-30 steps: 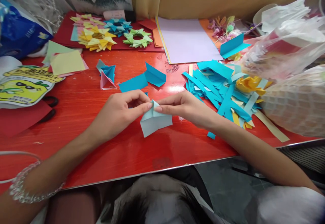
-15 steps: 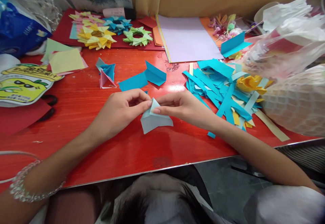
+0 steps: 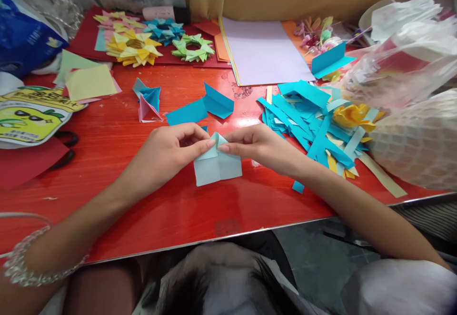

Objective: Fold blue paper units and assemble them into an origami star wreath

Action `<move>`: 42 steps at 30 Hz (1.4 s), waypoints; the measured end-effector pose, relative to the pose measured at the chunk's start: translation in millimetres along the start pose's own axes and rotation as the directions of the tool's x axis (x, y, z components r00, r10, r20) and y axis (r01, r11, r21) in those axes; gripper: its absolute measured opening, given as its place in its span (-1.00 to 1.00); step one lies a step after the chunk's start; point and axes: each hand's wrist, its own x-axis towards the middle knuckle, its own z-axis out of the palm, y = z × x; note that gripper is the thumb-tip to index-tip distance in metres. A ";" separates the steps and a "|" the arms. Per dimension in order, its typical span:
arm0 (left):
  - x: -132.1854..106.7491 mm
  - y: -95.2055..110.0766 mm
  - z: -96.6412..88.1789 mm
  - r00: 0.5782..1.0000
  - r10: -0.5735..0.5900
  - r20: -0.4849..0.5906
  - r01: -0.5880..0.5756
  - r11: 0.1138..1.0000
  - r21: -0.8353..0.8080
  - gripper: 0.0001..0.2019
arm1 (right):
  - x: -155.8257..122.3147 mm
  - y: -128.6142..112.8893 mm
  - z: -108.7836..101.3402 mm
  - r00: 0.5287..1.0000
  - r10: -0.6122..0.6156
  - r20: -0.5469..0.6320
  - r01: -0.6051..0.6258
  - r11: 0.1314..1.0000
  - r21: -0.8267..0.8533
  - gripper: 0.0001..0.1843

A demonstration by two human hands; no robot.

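Note:
A pale blue folded paper piece [image 3: 217,166] lies on the red table [image 3: 143,196] in front of me. My left hand [image 3: 167,155] and my right hand [image 3: 257,146] both pinch its top edge, fingertips almost meeting over the fold. A beaded bracelet [image 3: 32,262] is on my left wrist. Just behind my hands lie a darker blue folded strip [image 3: 202,107] and a small pink and blue folded piece [image 3: 148,103].
A heap of blue and yellow paper strips [image 3: 314,124] lies to the right, beside plastic bags [image 3: 410,67]. At the back are paper stars [image 3: 134,48], a green paper ring [image 3: 193,48] and a stack of sheets [image 3: 264,53]. Scissors [image 3: 64,146] and a yellow packet [image 3: 32,117] sit left.
The pale blue piece has been flattened and squared between my fingers, its raised point pressed down. Both hands stay in nearly the same place.

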 end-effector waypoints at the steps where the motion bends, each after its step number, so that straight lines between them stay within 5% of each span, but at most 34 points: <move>1: 0.6 -0.5 -0.5 1.000 -0.013 0.011 0.013 1.000 -0.003 -0.75 | 0.3 0.5 -0.6 1.000 0.020 0.020 -0.021 0.999 0.040 -0.65; 18: -0.7 -0.4 3.4 0.999 0.018 -0.046 -0.020 0.999 -0.033 -0.76 | 0.8 3.9 -3.9 0.994 0.102 0.045 -0.111 0.951 0.290 -0.74; 37: -2.4 0.3 6.4 0.999 0.023 -0.040 -0.025 0.998 -0.059 -0.79 | 2.8 7.1 -2.0 0.991 0.134 -0.020 -0.123 0.950 0.288 -0.83; 42: -2.6 3.2 5.5 0.996 0.067 -0.065 -0.064 0.997 0.042 -0.70 | 2.4 6.9 0.9 0.988 0.146 -0.042 -0.131 0.956 0.261 -0.84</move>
